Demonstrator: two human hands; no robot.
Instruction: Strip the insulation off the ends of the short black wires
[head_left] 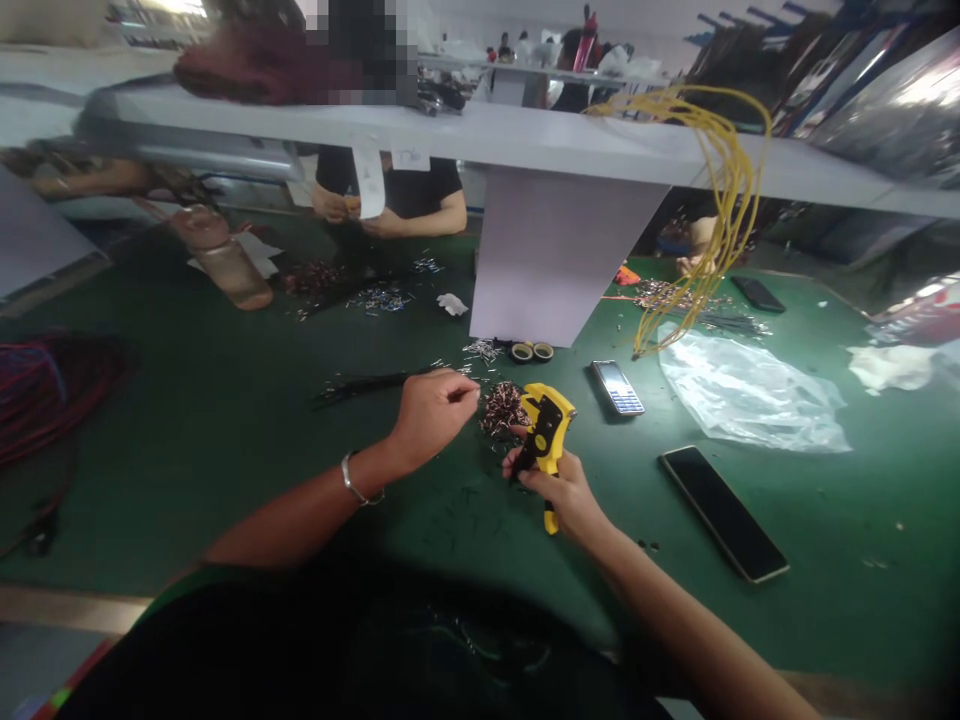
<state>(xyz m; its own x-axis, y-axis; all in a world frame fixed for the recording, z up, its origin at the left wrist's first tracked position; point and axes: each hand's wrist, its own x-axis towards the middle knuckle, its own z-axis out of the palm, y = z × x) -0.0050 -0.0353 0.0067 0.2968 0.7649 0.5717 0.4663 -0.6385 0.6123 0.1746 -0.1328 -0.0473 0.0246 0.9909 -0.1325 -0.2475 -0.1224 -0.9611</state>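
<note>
**Your left hand point(433, 415):** clenched in a loose pinch, its fingertips point(471, 393) just beside the wire bundle; too small to tell whether you pinch a strand. A metal bracelet point(356, 480) circles your wrist.

**Your right hand point(559, 490):** fingers curled firmly around the grip, grasping the tool.

**Yellow wire stripper point(546, 430):** moulded yellow-and-black plastic body, its handle pointing toward you, held up just above the mat.

**Bundle of short wires point(502, 410):** a tangled, bristly tuft of dark insulated pieces with coppery tones, lying on the mat between your hands, touching the stripper's head.

**Green work mat point(825, 560):** smooth, covering the bench, littered near you with fine dark clippings.

**Loose metal terminals point(480, 350):** a small silvery scatter beyond your hands.

**Tape rolls point(521, 352):** two small rolls lying side by side, farther off.

**Keypad phone point(616, 387):** lying just right of the stripper.

**Black smartphone point(724, 513):** lying face up at the near right.

**Clear plastic bag point(750, 395):** crumpled, flat, right of the keypad phone.

**Yellow wires point(724, 200):** a long hank draped over the white shelf point(585, 140) at the far side, its ends reaching the mat.

**Co-worker's hands point(360, 215):** across the bench, under the shelf, held together.
</note>
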